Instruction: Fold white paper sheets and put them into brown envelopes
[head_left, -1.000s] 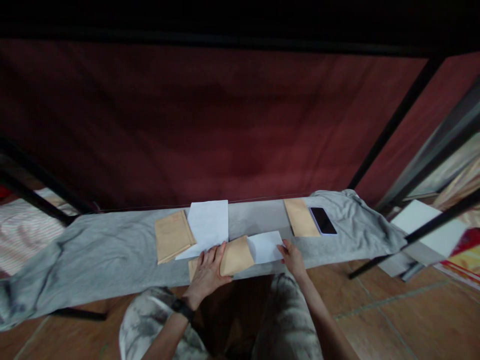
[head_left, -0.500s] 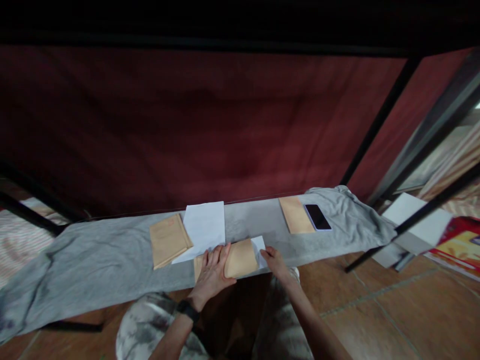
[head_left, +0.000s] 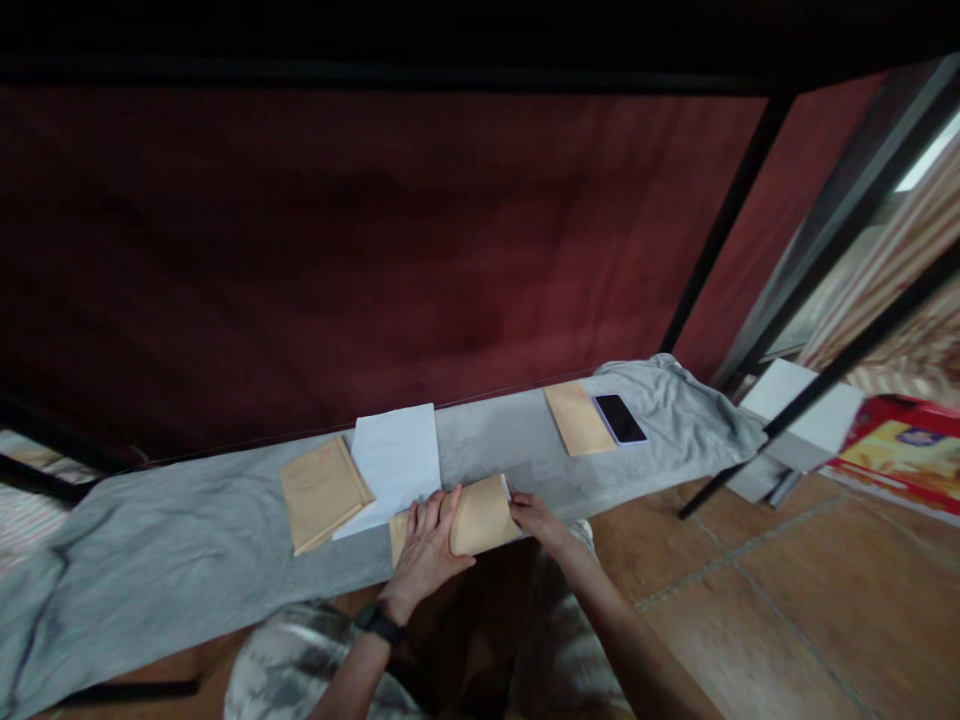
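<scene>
A brown paper envelope (head_left: 480, 515) lies at the near edge of the grey cloth. My left hand (head_left: 429, 548) rests flat on its left part with the fingers spread. At the envelope's right end, my right hand (head_left: 532, 514) pinches a folded white paper (head_left: 505, 487). Only a thin strip of that paper shows at the envelope's mouth; the rest is inside or behind my fingers. White sheets (head_left: 397, 450) lie just beyond my left hand, and a stack of brown envelopes (head_left: 322, 492) sits left of them, overlapping their edge.
Another brown envelope (head_left: 577, 420) lies farther right, beside a phone (head_left: 620, 418). Grey cloth (head_left: 187, 530) covers the narrow bench. Dark metal posts (head_left: 727, 225) stand at both ends, with a red curtain (head_left: 420, 250) behind. White boxes (head_left: 810, 410) and a red box (head_left: 907, 450) are on the floor at right.
My right hand has moved left with the folded paper, which has slid deeper into the envelope. My left hand stays pressed on the envelope. The view has shifted slightly.
</scene>
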